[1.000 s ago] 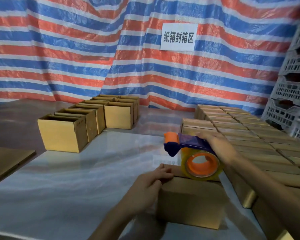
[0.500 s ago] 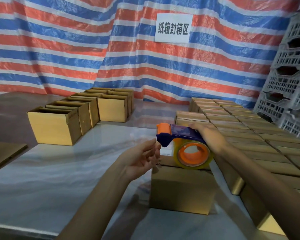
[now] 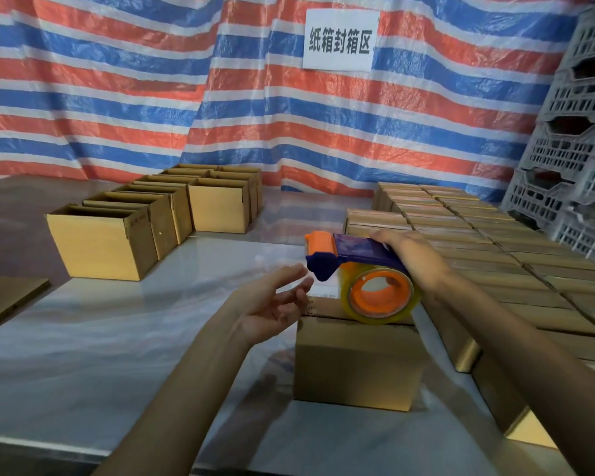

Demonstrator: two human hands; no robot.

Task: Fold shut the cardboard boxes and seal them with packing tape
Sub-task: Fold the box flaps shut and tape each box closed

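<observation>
Holding: right hand [image 3: 415, 262] curls over the purple handle of the tape dispenser [image 3: 356, 256], its tape roll [image 3: 354, 305] at the near top edge of the box [image 3: 354, 367].
Left hand [image 3: 272, 305]: fingers loose and spread, empty, just beside the dispenser's nose, off the box.
Risk: unsteadied box may slide on the glossy table [image 3: 117, 338] under the pull; tape could run crooked or flaps lift; fingertips sit near the cutting end.
Materials: matte brown cardboard, square-edged; hard plastic, orange roller; clear shiny tape on round orange core.
</observation>
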